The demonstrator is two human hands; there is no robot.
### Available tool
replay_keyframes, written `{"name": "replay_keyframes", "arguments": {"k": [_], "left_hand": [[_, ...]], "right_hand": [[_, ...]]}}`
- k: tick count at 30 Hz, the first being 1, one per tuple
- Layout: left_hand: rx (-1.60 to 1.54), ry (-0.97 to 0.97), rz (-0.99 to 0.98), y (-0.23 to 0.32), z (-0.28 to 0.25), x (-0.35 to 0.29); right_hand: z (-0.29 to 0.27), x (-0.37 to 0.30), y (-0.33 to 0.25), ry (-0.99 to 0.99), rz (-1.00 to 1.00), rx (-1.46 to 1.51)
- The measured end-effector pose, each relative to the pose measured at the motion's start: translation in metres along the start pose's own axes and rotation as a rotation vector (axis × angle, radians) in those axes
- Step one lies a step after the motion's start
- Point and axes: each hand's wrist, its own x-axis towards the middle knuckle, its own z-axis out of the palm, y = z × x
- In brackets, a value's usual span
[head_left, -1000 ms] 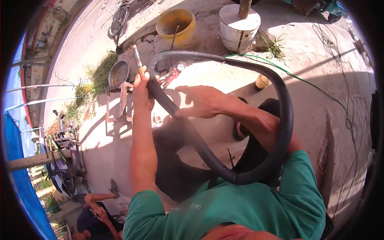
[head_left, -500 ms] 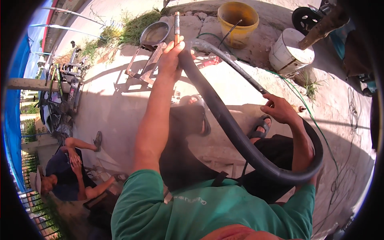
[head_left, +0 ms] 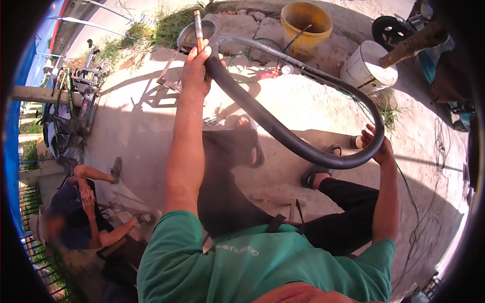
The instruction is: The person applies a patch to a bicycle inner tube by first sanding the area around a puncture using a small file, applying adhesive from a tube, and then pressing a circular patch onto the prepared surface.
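Observation:
My left hand [head_left: 196,70], out in front at the end of a straight arm, is closed. It grips the pinched end of a long black inner tube [head_left: 273,129] together with a thin rod [head_left: 198,28], pale in the middle and brownish at both ends, which points up and away. What kind of tool the rod is, I cannot make out. From there the tube hangs in a long loop to the right, its far side greyish and dusty. My right hand [head_left: 386,150] is behind the loop's right bend, loosely curled round it, fingertips showing inside the loop.
Ahead stand a yellow bucket [head_left: 307,52] with a stick in it, a white bucket [head_left: 361,73] and a thick wooden post [head_left: 415,43]. A red tool with a round dial [head_left: 287,69] lies nearby. Left, another person [head_left: 76,212] sits. A low metal frame [head_left: 161,96] stands at front left.
The tube's loop has swung up and away from my right forearm. My right hand has moved from the tube's far side to its right bend. My left hand has shifted slightly left.

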Motion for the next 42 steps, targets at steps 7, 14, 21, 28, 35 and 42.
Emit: {"name": "replay_keyframes", "arguments": {"k": [7, 14, 21, 28, 35, 42], "left_hand": [[0.074, -0.030, 0.015, -0.007, -0.004, -0.003], [0.304, -0.036, -0.148, -0.026, -0.015, -0.001], [0.577, 0.151, -0.421, -0.066, -0.049, -0.006], [0.852, 0.232, -0.436, -0.152, -0.099, -0.008], [1.503, -0.042, -0.163, -0.168, -0.107, -0.015], [0.743, 0.087, -0.421, -0.098, 0.033, -0.017]], "right_hand": [[0.047, 0.000, -0.078, -0.319, -0.036, 0.967], [0.073, -0.011, -0.124, -0.297, -0.170, 0.733], [0.118, -0.060, -0.174, -0.187, -0.309, 0.505], [0.154, -0.099, -0.200, -0.308, -0.372, 0.507], [0.200, -0.116, -0.188, -0.473, -0.275, 0.484], [0.221, -0.132, -0.166, -0.571, -0.178, 0.347]]}}
